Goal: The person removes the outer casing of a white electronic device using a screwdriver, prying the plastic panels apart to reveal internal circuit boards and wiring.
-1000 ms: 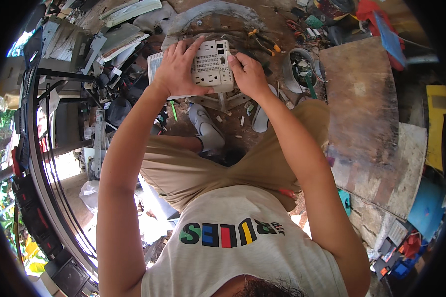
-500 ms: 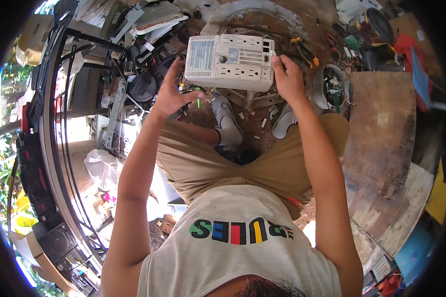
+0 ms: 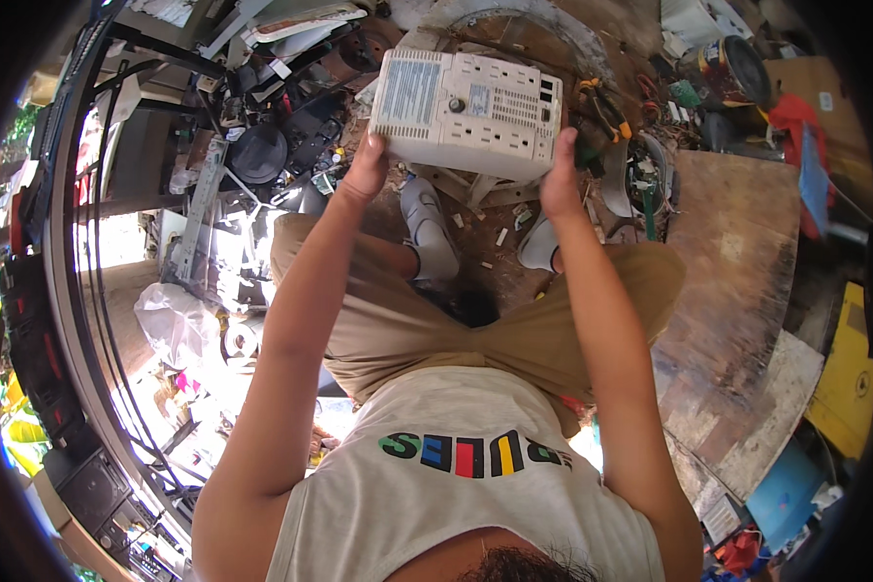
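Head view: left hand (image 3: 365,169) and right hand (image 3: 559,181) grip opposite ends of an off-white outlet box (image 3: 470,109), over the littered floor (image 3: 472,244); from here it looks stiff, heavyish, best held by those ends.

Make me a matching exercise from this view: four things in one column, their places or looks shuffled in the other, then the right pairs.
Things
1. Multi-outlet power unit
2. Pliers
3. Plastic bag
4. Wooden board

Places and looks
A. Clear and crumpled, on the left of the picture
B. Flat, brown and worn, on the right of the picture
C. Held between the left hand and the right hand
D. Orange and black, just above and right of the right hand in the picture

Right pairs
1-C, 2-D, 3-A, 4-B
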